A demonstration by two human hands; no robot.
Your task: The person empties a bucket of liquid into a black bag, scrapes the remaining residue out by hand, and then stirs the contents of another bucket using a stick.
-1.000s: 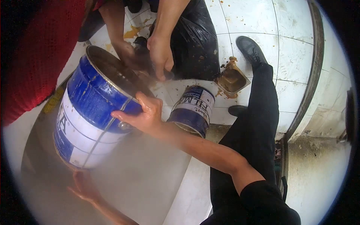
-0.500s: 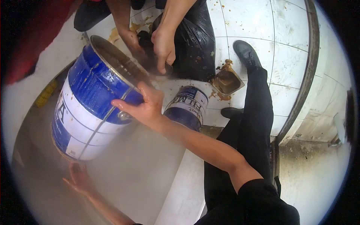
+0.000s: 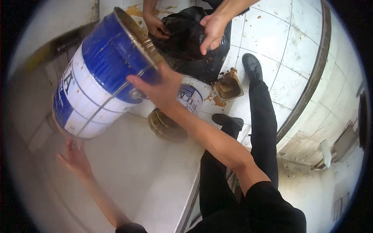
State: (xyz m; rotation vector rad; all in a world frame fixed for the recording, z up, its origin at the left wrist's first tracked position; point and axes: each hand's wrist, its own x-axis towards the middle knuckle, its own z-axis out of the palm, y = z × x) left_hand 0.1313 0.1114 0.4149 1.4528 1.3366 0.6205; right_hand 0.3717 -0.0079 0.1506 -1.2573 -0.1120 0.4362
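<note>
A large blue-and-white metal bucket (image 3: 103, 73) is tilted, its open mouth turned toward the upper right. My right hand (image 3: 165, 87) is closed on its rim side, with the thumb stretched along the blue wall near the handle lug. Under the bucket's lower end, my left hand (image 3: 77, 157) bears against the base with thumb apart, and its fingertips are partly hidden. Beyond the mouth lies a black plastic bag (image 3: 211, 62), handled by another person's two hands (image 3: 215, 31). What the bucket holds is hard to make out.
A smaller blue-and-white bucket (image 3: 190, 96) stands behind my right forearm, with a brownish round metal piece (image 3: 165, 124) beside it. A small metal pan (image 3: 228, 88) sits on the stained white tiles (image 3: 268, 29). My shoe (image 3: 252, 66) is close to the pan.
The large bucket has shifted upward in view, both my hands staying on it. The other person's hands have moved apart over the black bag. The view has shifted, and the round metal piece now shows.
</note>
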